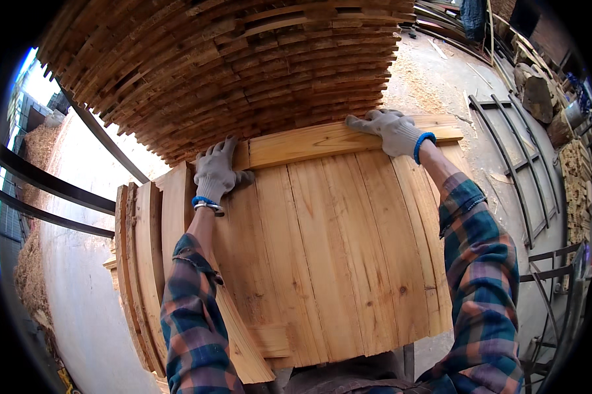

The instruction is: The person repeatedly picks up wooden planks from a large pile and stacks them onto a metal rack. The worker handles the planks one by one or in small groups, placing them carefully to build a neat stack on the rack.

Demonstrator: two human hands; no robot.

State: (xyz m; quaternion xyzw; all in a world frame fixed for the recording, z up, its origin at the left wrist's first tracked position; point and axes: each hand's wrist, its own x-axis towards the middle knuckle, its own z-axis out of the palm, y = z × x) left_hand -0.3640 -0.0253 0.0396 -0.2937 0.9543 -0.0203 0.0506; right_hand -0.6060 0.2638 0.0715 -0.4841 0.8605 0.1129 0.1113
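A pale board (309, 146) lies crosswise over the far ends of several planks (329, 243) set side by side in front of me. My gloved left hand (215, 172) rests at the board's left end, fingers stretched forward and thumb out to the right over the planks. At the board's right part, my gloved right hand (394, 133) is closed over it, with the thumb pointing left and the fingers over the far edge. Its palm side is hidden. Both gloves are light grey with blue cuffs. A short wood piece (270, 339) lies on the near left planks.
A tall stack of wood strips (243, 72) rises just beyond the board. Several boards (150, 256) stand along the left side, near dark metal bars (59, 187). A metal frame (516, 154) lies on the floor at right, with logs (534, 92) and stacked wood (575, 184) behind.
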